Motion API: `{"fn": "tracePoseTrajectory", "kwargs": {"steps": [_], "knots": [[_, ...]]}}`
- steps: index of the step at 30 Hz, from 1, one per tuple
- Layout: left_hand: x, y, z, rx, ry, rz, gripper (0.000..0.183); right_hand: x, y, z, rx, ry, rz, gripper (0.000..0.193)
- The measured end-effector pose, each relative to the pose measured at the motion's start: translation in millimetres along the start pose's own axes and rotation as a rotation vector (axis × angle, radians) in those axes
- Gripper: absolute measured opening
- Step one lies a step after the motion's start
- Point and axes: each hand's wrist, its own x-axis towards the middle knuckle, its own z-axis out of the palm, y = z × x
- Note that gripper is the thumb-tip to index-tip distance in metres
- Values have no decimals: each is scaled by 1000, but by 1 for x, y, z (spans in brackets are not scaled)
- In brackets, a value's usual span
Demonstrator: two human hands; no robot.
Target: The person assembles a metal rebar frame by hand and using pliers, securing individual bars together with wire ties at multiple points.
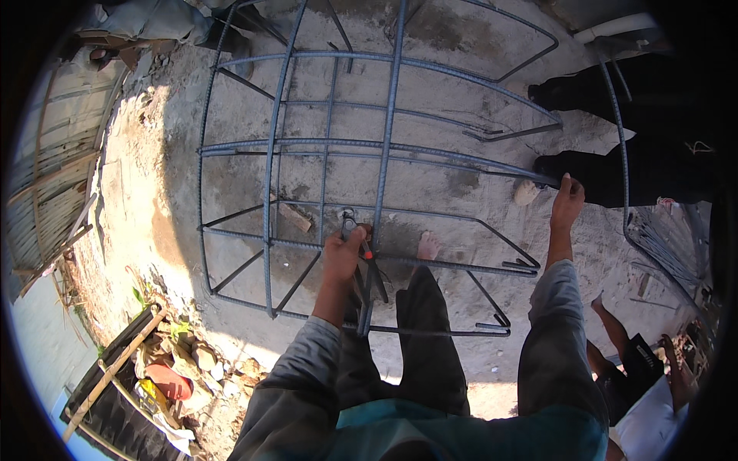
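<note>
A cage of steel reinforcing bars (388, 127) stretches out in front of me, with long bars crossing bent stirrups. My left hand (342, 257) is closed round a pair of pincers (368, 254) with dark handles and a bit of red, held at a crossing in the near part of the cage. Whether the jaws grip any wire there cannot be made out. On the right, the fingers of my right hand (568, 198) pinch the end of a long reinforcing bar (492, 165). My bare foot (428, 246) shows between the bars.
A person's dark-trousered legs (607, 173) stand at the right, beside a tall bent bar (621, 146). Another person (638, 376) is at the lower right. A wood piece (294, 217) lies under the cage. Rubble (204, 357) lies lower left, corrugated sheeting (58, 161) far left.
</note>
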Motion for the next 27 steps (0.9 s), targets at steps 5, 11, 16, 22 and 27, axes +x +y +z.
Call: {"fn": "tracePoseTrajectory", "kwargs": {"steps": [5, 11, 16, 22, 27], "knots": [[-75, 42, -18, -354, 1, -165, 33, -204, -150, -68, 375, -846, 44, 34], [-143, 35, -48, -488, -16, -176, 33, -400, -258, -125, 183, -1467, 296, 79], [-177, 31, -58, -462, -40, -112, 32, -455, -277, -134, 30, -983, -43, 75], [-182, 22, -75, 674, -182, 461, 36, -442, -261, -142, 49, -1048, 23, 67], [-207, 26, -72, 984, -288, 397, 37, -473, -224, -133, -165, -1007, 27, 59]]}}
